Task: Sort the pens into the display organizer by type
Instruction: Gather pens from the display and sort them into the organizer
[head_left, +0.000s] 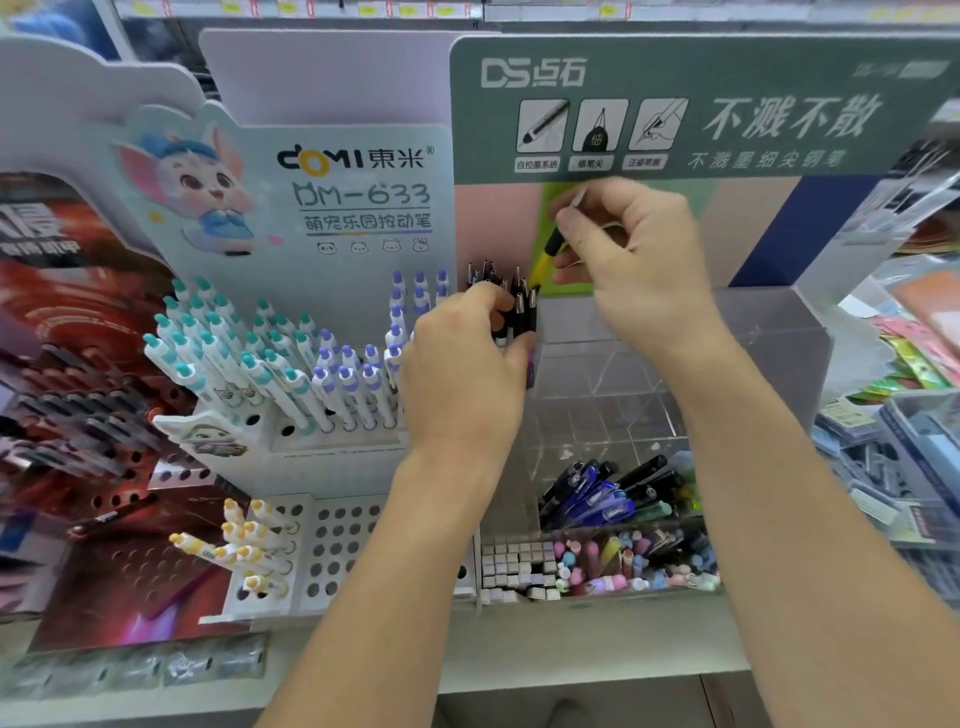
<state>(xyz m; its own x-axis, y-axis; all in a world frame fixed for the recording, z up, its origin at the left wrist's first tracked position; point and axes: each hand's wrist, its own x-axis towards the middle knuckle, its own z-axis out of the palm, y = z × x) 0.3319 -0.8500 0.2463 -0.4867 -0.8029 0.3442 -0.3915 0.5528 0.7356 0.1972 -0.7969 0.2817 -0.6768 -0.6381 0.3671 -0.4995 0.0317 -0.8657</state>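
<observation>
Pinching a yellow pen in the right hand, left hand gripping a black pen bunch, blocking the clear organizer beside white click pens.

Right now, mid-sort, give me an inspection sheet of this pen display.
Surface: pale shelf under the displays.
Job's things: yellow pen above bundle of black pens; clear organizer, upper tiers look unfilled; mixed dark pens in its lower bin.
Clutter: pastel pens in front tray; white click pens in neighbouring rack.
Hands: left hand grips the black bundle; right hand pinches the yellow pen.
Cables: nothing seen.
Surroundings: green header card, packaged goods right.
</observation>
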